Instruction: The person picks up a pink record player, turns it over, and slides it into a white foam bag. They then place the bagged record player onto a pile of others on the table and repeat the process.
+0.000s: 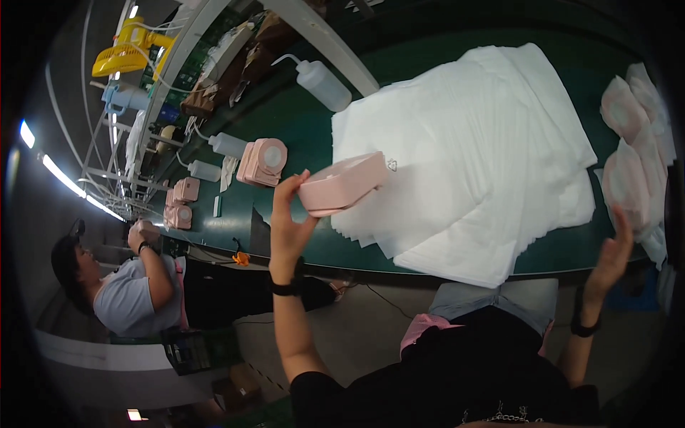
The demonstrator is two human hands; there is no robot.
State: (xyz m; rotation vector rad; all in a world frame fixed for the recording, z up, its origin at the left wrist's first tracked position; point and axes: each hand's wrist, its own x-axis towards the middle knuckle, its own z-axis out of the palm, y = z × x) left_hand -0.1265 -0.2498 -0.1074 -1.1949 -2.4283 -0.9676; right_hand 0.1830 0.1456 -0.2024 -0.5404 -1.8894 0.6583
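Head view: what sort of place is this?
Probably a factory workshop with a production line: a long green workbench carries grouped, matching pink cases and a stack of thin white bags or sheets, with a co-worker further along it.

tri. recycling mark (392, 165), dk. outline, on wht. sheet stack (492, 157)

Long white tube lights (64, 177) glare left of the bright stack of thin white sheets (485, 143); fisheye distortion bends the dim surroundings beyond it.
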